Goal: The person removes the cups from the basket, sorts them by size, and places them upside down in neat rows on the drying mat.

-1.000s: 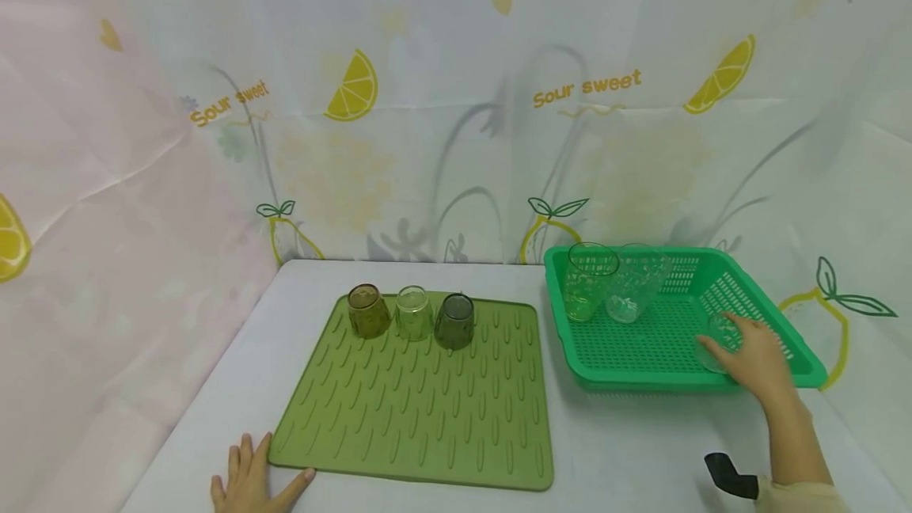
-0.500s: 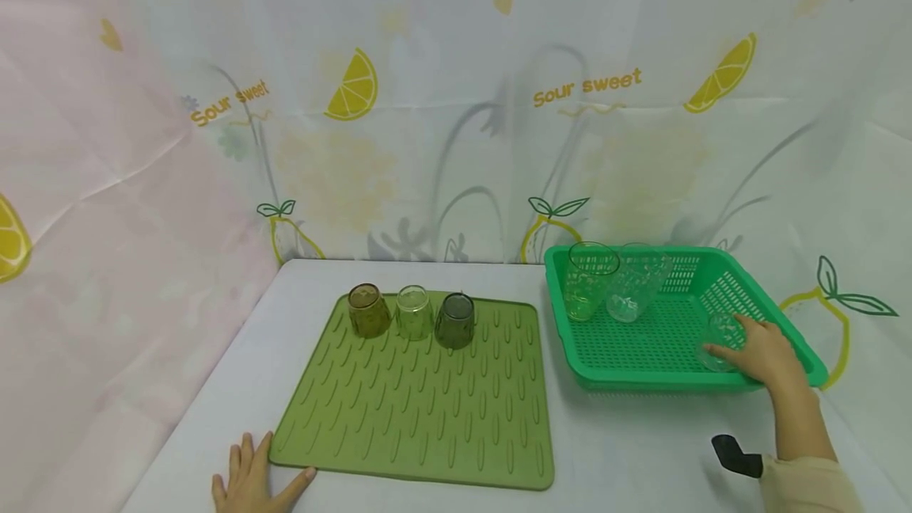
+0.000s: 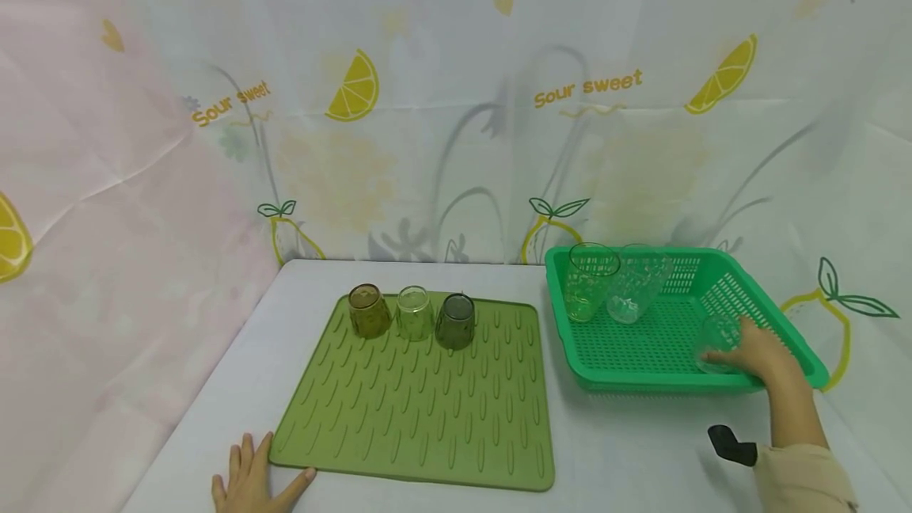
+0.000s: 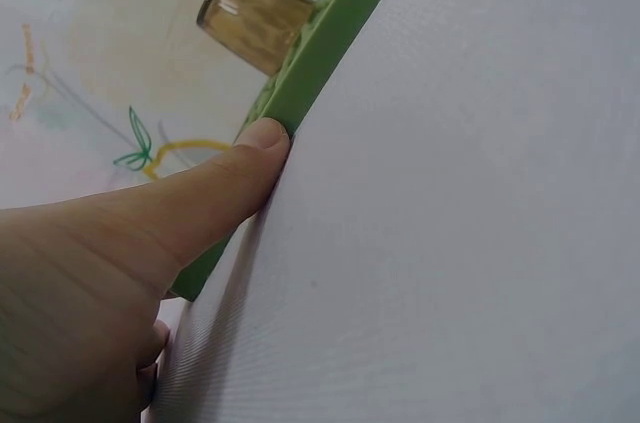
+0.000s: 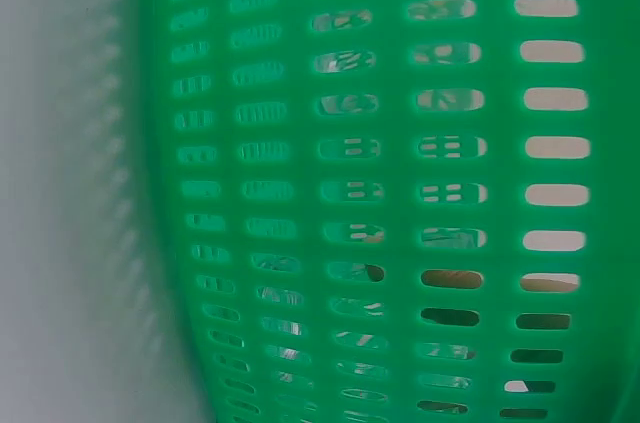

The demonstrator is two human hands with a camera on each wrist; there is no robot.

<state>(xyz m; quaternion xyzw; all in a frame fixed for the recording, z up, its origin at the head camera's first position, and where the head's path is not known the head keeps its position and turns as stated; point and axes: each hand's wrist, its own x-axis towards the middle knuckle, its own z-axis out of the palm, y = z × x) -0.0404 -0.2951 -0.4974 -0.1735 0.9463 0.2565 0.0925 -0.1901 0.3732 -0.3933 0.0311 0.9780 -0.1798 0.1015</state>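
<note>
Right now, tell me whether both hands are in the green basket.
No, only the right hand is in the green basket; the left hand lies at the near left corner of the green mat.

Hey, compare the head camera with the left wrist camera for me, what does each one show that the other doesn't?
Only the head view: the right hand gripping a clear glass in the green basket, two taller glasses there, and the dark gray glass.

Only the left wrist view: no extra object, just a close, low look at the side of the green mat, the left hand touching it with its thumb.

Both: that mat and hand, the amber glass, and the printed backdrop.
</note>
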